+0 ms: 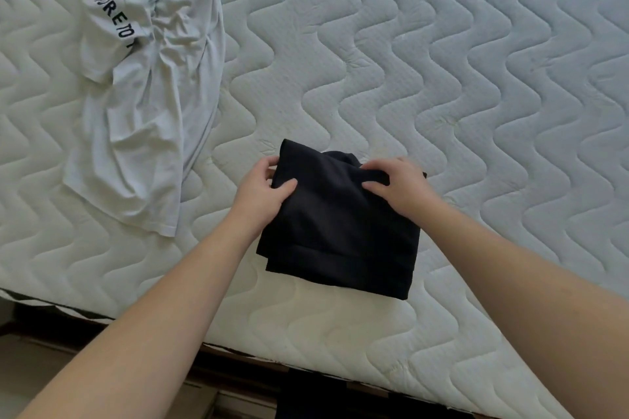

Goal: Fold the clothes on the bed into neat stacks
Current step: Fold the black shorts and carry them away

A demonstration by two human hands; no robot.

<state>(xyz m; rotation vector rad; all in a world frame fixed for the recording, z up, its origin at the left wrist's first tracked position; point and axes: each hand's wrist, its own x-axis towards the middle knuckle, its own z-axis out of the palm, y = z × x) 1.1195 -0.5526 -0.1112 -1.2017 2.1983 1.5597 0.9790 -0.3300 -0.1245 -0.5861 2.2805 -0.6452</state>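
In the head view, a folded black cloth garment (340, 228) is seen at lower centre of the frame on the white wave-quilted mattress (442, 61). Its left edge is pinched by the left hand (260, 194), thumb on top; its upper right corner is gripped by the right hand (396, 185), fingers curled. A crumpled pale grey T-shirt with black lettering (143, 85) is spread at upper left, well apart.

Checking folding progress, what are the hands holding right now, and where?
Both grip the folded black garment: left hand at its far left edge, right hand at its far right corner.
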